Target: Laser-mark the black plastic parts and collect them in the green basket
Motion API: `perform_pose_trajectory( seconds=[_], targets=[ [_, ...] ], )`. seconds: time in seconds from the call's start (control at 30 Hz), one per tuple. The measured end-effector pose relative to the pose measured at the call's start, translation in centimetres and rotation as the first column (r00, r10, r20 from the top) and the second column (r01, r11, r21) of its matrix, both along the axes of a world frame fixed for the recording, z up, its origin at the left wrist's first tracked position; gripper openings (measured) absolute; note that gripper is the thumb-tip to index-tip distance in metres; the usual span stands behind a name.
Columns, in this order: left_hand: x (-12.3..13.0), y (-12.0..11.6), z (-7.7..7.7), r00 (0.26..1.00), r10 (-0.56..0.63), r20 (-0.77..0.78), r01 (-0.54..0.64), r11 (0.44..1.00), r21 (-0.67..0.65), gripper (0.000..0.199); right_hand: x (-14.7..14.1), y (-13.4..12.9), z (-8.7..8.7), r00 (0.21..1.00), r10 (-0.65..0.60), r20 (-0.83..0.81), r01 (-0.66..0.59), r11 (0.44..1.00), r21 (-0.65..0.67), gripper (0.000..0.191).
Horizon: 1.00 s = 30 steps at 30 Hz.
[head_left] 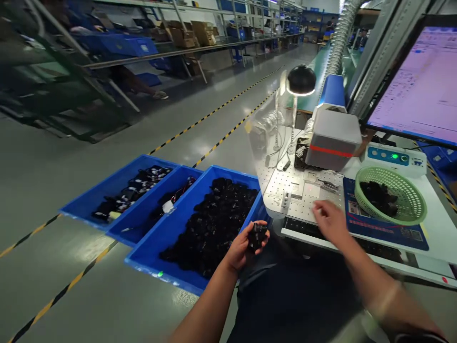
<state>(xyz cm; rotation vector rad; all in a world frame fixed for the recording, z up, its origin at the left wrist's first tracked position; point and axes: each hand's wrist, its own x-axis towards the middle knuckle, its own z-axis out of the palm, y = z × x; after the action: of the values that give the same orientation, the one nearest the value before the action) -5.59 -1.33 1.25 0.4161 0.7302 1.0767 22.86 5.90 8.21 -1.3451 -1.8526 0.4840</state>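
Note:
My left hand [240,248] is closed around a small cluster of black plastic parts [257,235], beside the right edge of a blue bin [164,274] heaped with similar black parts [214,224]. Whether it is one piece or several, I cannot tell. Over the front edge of a perforated metal plate [274,202], my right hand [331,221] has its fingers curled together. Anything between those fingertips is hidden. Just beyond it on the plate lie a square pale block [312,189] and a dark slim tool [327,185]. A grey machine head [333,138] with a red stripe hangs above.
Right of the plate, a green basket [417,205] holding black parts stands on a blue mat [389,233]. A control box [396,159], monitor [421,85] and lamp [302,80] surround the workbench. Two further blue bins [82,205] with wired parts stand left on the floor.

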Motion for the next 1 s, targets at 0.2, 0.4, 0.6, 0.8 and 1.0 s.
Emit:
perform_pose_trajectory(
  seconds=[0.2,0.4,0.6,0.8,1.0],
  targets=[
    [4.5,-1.6,1.6,0.944,-0.28,-0.175,0.293,0.955,0.054,0.04,-6.3,-4.2,-0.8,0.928,0.347,-0.138,-0.373,0.871,-0.319,0.017],
    [6.1,-2.6,1.9,0.844,-0.283,-0.456,0.374,0.919,0.123,0.041,-5.4,-5.4,-1.9,0.933,0.307,-0.186,-0.359,0.804,-0.474,0.009],
    [6.9,-2.4,2.2,0.75,-0.21,-0.627,0.394,0.904,0.168,0.027,-5.1,-5.4,-1.8,0.917,0.294,-0.268,-0.395,0.752,-0.527,0.005],
    [7.0,-2.0,2.2,0.85,-0.313,-0.425,0.381,0.921,0.084,0.033,-5.2,-5.8,-1.6,0.883,0.194,-0.428,-0.428,0.709,-0.56,0.015],
    [5.8,-1.2,1.7,0.917,-0.269,-0.295,0.294,0.955,0.046,0.034,-4.3,-1.7,-1.4,0.954,-0.049,-0.297,-0.07,0.923,-0.379,0.024]
  ],
)
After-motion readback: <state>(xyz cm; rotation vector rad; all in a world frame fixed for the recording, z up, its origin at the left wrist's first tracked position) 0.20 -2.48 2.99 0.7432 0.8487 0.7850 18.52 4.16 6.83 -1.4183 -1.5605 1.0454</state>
